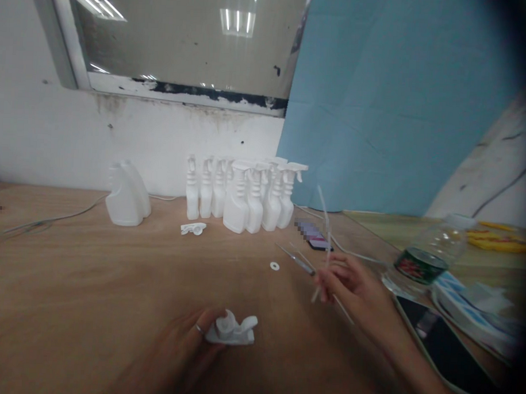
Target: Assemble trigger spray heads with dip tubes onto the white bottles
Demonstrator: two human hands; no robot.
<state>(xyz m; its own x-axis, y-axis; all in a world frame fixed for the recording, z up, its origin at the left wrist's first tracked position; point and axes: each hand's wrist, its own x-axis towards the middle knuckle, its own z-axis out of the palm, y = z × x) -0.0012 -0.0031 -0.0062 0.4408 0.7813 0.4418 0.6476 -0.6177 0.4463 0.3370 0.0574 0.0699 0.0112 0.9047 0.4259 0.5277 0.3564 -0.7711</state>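
Note:
Near the front of the table, my left hand is closed around a white spray trigger head, which lies on its side in the fingers. My right hand pinches a thin clear plastic tube that stands up from the fingertips. A slim pointed metal tool runs toward the same fingers; whether they grip it too is unclear. To the left of this hand a small white ring washer lies on the wood. Another white trigger head rests further back.
Several white spray bottles with heads stand at the back. Headless bottles stand left of them. A phone lies behind my right hand. At right are a water bottle, a dark-screened device and a power strip.

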